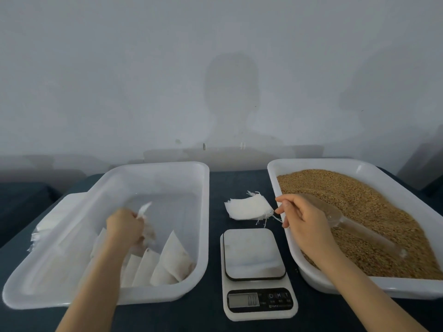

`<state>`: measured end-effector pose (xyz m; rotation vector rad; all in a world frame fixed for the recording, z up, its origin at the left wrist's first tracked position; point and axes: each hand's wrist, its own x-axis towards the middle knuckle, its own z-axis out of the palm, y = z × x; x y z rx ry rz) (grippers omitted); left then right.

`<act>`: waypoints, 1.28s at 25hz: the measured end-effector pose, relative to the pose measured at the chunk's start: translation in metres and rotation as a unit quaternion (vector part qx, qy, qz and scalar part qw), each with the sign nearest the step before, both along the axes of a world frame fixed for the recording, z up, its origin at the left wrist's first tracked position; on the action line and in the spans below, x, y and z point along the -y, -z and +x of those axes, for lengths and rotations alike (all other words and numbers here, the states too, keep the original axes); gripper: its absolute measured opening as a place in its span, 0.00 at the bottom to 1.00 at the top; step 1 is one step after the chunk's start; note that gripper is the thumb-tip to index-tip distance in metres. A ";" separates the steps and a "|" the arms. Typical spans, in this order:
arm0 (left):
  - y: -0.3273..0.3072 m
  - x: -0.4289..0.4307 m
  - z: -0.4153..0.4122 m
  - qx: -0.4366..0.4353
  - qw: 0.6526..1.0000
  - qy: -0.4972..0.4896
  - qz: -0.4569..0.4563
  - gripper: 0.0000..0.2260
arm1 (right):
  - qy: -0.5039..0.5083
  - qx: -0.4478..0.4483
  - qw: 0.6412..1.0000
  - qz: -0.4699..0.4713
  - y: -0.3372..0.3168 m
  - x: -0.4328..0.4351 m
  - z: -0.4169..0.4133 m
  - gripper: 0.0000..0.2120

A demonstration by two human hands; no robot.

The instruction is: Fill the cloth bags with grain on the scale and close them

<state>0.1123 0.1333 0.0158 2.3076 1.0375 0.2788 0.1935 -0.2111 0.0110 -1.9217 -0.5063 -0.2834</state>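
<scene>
Left hand (124, 224) clutching filled bag (144, 211) inside tub (203, 212); right hand (304, 216) loose, empty, over tray (272, 180) rim

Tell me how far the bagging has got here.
Done: several filled bags lie in the left tray. In hand: the left hand grips another filled bag over that tray, and the right hand hovers near the stack of empty bags. Left: that stack needs filling; the scale is bare and the scoop lies in the grain.
</scene>
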 end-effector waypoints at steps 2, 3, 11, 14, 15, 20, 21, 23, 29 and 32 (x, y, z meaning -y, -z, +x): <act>0.008 0.000 -0.004 -0.161 0.985 0.056 0.020 0.10 | 0.002 -0.002 1.000 -0.001 0.000 0.000 0.000 0.09; 0.009 0.000 -0.004 -0.200 0.977 0.069 0.029 0.11 | 0.003 -0.004 1.000 0.001 0.000 0.000 0.000 0.09; 0.003 0.003 -0.018 -0.162 0.987 0.001 -0.011 0.02 | 0.029 0.000 1.000 0.010 -0.001 0.003 0.000 0.09; -0.002 0.008 -0.015 -0.138 0.987 -0.067 0.057 0.13 | 0.048 -0.001 0.999 0.011 -0.001 0.004 0.001 0.09; -0.006 0.013 -0.013 -0.123 0.982 -0.089 0.116 0.13 | 0.056 -0.005 0.998 0.016 -0.001 0.004 0.001 0.09; -0.033 0.073 0.042 -0.043 0.933 0.102 0.343 0.09 | 0.074 -0.015 0.997 0.011 -0.003 0.005 0.000 0.09; -0.034 0.089 0.058 -0.040 0.913 0.167 0.371 0.09 | 0.074 -0.016 0.997 0.010 -0.004 0.005 0.000 0.08; -0.029 0.122 0.088 -0.066 0.858 0.283 0.425 0.08 | 0.075 -0.020 0.997 0.009 -0.004 0.006 0.001 0.08; 0.020 0.162 0.152 -0.322 0.722 0.405 0.459 0.19 | 0.077 -0.033 0.997 -0.005 -0.002 0.004 0.001 0.08; 0.029 0.154 0.161 -0.308 0.724 0.426 0.447 0.13 | 0.076 -0.021 0.997 -0.002 -0.002 0.004 0.003 0.09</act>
